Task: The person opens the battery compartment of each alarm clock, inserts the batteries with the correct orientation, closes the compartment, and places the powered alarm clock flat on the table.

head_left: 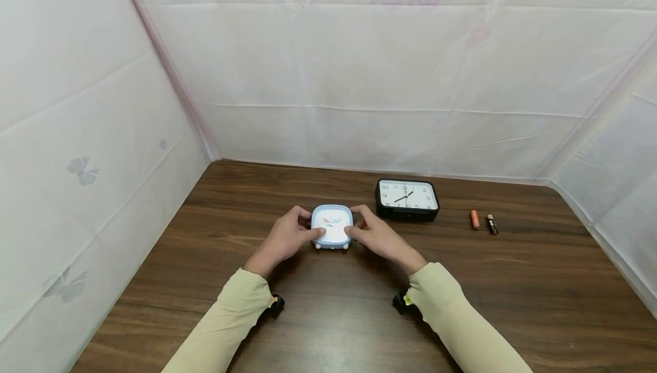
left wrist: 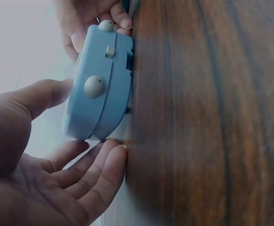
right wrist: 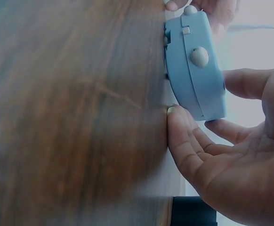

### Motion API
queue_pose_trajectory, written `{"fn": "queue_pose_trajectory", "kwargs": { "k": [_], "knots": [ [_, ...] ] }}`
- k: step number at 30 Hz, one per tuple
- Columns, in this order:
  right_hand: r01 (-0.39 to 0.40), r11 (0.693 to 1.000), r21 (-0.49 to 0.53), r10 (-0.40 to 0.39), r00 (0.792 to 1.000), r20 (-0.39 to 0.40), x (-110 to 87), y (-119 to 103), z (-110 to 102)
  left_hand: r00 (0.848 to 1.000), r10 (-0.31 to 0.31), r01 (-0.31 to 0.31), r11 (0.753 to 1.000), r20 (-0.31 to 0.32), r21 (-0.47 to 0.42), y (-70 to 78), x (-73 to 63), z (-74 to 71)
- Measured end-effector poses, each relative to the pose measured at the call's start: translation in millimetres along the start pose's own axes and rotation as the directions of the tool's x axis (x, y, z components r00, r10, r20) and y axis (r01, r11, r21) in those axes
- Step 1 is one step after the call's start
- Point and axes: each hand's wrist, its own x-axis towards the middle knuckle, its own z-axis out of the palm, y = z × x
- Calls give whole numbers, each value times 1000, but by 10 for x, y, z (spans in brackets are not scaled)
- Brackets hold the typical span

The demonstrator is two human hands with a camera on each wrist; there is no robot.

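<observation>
A small light-blue alarm clock [head_left: 332,216] with a white face lies face up at the middle of the wooden table. My left hand [head_left: 287,237] grips its left side, thumb on the front and fingers at the edge. On the opposite side my right hand [head_left: 378,238] holds it the same way. The left wrist view shows the clock's blue side [left wrist: 101,89] with two round white feet and a small pale tab. Fingertips of both hands reach under its edge, close to the table. Its back is hidden.
A black rectangular clock [head_left: 408,195] with a white dial lies to the right of the hands, farther back. Beyond it lie an orange battery [head_left: 475,219] and a black-and-gold battery [head_left: 492,224]. White sheeting [head_left: 328,88] walls the table's back and sides.
</observation>
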Motion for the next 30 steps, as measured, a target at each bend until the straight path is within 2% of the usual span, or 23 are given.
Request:
{"fn": "queue_pose_trajectory", "kwargs": {
  "k": [6,18,24,30],
  "knots": [
    [13,999,32,-14,999,39,-20,27,-42,1000,18,-18,1000,16,18,-12,-8,-9],
    [-29,992,120,19,996,85,-151,51,-106,995,58,-60,998,76,24,17,-9,6],
    [-48,994,100,40,996,77,-198,62,-127,991,78,-79,997,105,5,38,-8,47],
    [-86,994,60,81,994,75,-224,31,-117,987,103,-108,994,122,31,39,-10,41]
  ]
}}
